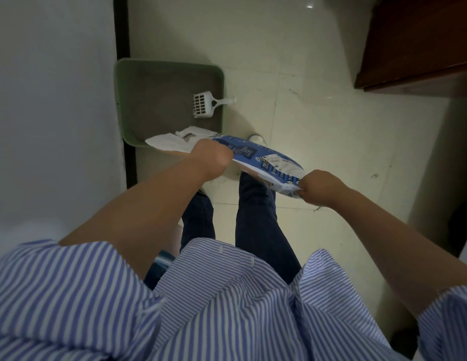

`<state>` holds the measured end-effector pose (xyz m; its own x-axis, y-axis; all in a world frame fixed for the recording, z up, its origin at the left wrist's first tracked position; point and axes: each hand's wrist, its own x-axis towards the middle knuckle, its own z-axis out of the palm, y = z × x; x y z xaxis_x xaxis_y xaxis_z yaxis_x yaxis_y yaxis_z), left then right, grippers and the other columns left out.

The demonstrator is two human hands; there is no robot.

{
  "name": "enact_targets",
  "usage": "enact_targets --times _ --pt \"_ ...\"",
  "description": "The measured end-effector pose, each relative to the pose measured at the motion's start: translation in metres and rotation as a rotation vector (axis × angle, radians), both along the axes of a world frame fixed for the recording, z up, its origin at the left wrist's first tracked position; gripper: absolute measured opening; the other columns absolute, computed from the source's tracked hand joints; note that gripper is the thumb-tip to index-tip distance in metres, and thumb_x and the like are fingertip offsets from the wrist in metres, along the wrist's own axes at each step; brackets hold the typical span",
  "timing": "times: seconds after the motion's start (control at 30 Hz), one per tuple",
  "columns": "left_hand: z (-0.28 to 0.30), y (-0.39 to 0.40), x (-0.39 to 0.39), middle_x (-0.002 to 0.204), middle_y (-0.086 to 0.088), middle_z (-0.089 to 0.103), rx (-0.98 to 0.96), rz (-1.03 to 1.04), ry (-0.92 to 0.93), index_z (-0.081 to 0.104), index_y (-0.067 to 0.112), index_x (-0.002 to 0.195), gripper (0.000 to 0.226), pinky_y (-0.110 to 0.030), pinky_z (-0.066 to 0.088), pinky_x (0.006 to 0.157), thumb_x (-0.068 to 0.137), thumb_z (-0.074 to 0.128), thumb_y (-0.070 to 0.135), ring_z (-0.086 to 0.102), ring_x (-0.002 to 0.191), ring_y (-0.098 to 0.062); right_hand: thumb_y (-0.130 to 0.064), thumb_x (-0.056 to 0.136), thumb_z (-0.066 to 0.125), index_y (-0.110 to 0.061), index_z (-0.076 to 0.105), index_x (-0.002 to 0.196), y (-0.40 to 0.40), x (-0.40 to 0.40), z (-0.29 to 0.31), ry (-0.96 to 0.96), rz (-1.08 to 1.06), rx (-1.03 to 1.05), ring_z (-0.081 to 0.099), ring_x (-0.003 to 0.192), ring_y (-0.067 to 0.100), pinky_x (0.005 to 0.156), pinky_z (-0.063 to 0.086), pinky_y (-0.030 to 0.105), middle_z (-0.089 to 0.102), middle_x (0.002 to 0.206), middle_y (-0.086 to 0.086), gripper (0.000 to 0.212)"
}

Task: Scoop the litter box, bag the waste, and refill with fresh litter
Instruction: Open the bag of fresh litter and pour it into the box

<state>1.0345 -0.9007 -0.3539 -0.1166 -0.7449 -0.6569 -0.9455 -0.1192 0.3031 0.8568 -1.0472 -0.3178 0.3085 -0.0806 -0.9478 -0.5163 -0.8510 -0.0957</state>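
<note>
A green litter box [122, 105] with grey litter sits on the floor against the left wall. A white slotted scoop [203, 105] lies in it, handle resting over the right rim. I hold a blue and white litter bag [268, 160] flat above my legs. My left hand [212, 153] grips its far end together with a white plastic bag [172, 142] that hangs over the box's near edge. My right hand [318, 187] is closed on the bag's near corner.
Pale floor tiles [318, 113] spread to the right. A dark wooden cabinet [414, 48] stands at the top right. A grey wall [49, 100] with a black strip runs along the left. My legs and a white shoe [257, 138] are below the bag.
</note>
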Motion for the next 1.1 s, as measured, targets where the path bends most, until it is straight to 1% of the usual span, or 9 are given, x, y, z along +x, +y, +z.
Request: enact_targets --times 0.03,0.07,0.13,0.17,0.23,0.27,0.37,0.57,1.1 --pt "0.006 0.0 0.001 0.053 -0.008 0.062 -0.003 -0.005 -0.031 0.066 0.004 0.055 0.03 -0.018 0.042 0.039 0.035 0.087 -0.002 0.061 0.046 -0.017 -0.021 0.097 0.038 -0.001 0.059 0.111 0.001 -0.001 -0.003 -0.006 0.003 -0.001 0.042 0.078 0.017 0.048 0.021 0.013 0.06 0.087 0.013 0.033" --pt "0.007 0.0 0.002 0.066 -0.01 0.066 0.124 -0.026 -0.029 0.068 0.002 0.066 0.024 -0.021 0.047 0.048 0.049 0.084 -0.001 0.065 0.058 -0.019 -0.022 0.097 0.038 -0.001 0.059 0.112 0.002 -0.002 -0.006 -0.011 0.01 0.001 0.042 0.078 0.018 0.047 0.02 0.013 0.061 0.094 0.015 0.033" --pt "0.002 0.002 0.003 0.114 -0.014 0.061 0.265 0.059 -0.002 0.06 0.003 0.108 0.023 -0.03 0.043 0.083 0.091 0.045 0.001 0.058 0.105 -0.024 -0.022 0.097 0.038 -0.001 0.059 0.112 0.004 -0.004 -0.011 -0.028 0.033 0.003 0.046 0.079 0.021 0.047 0.02 0.014 0.063 0.103 0.017 0.033" --pt "0.004 0.0 0.004 0.122 -0.012 0.056 0.344 0.132 -0.001 0.057 0.006 0.109 0.028 -0.03 0.04 0.087 0.096 0.033 0.004 0.052 0.115 -0.025 -0.023 0.097 0.038 -0.002 0.059 0.114 0.005 -0.004 -0.014 -0.036 0.043 0.002 0.051 0.083 0.025 0.047 0.02 0.014 0.063 0.108 0.016 0.034" --pt "0.004 -0.005 0.007 0.108 -0.011 0.06 0.314 0.138 0.021 0.058 0.011 0.084 0.028 -0.026 0.041 0.078 0.097 0.033 0.01 0.052 0.114 -0.027 -0.023 0.097 0.038 -0.003 0.058 0.118 0.007 -0.004 -0.021 -0.044 0.053 -0.012 0.058 0.1 0.027 0.053 0.032 0.018 0.063 0.115 0.015 0.034" --pt "0.001 -0.006 0.009 0.103 -0.012 0.061 0.266 0.013 -0.017 0.059 0.009 0.082 0.027 -0.025 0.042 0.075 0.097 0.036 0.012 0.053 0.113 -0.029 -0.023 0.097 0.038 -0.003 0.056 0.12 0.008 -0.004 -0.025 -0.042 0.055 -0.023 0.058 0.104 0.027 0.063 0.04 0.022 0.062 0.116 0.014 0.035" --pt "-0.006 -0.018 0.018 0.12 -0.014 0.059 0.332 -0.019 -0.029 0.059 0.002 0.113 0.027 -0.03 0.042 0.088 0.096 0.038 0.008 0.053 0.113 -0.027 -0.022 0.097 0.038 -0.004 0.05 0.126 0.008 0.0 -0.041 -0.024 0.043 -0.052 0.058 0.106 0.026 0.084 0.047 0.029 0.06 0.118 0.013 0.035" --pt "-0.046 -0.034 0.025 0.119 -0.012 0.057 0.341 -0.122 -0.026 0.055 0.003 0.113 0.027 -0.033 0.045 0.087 0.094 0.037 0.004 0.055 0.108 -0.026 -0.013 0.094 0.042 -0.003 0.053 0.121 -0.005 0.016 -0.097 0.008 -0.083 -0.109 0.057 0.111 0.027 0.088 0.047 0.032 0.058 0.121 0.013 0.03" --pt "-0.158 -0.057 0.025 0.129 -0.013 0.052 0.326 0.017 0.018 0.049 0.003 0.125 0.033 -0.035 0.038 0.095 0.101 0.029 0.013 0.049 0.117 -0.027 -0.003 0.093 0.04 -0.001 0.053 0.123 -0.058 0.042 -0.216 -0.017 -0.055 -0.191 0.051 0.119 0.033 0.094 0.044 0.039 0.054 0.127 0.018 0.032"
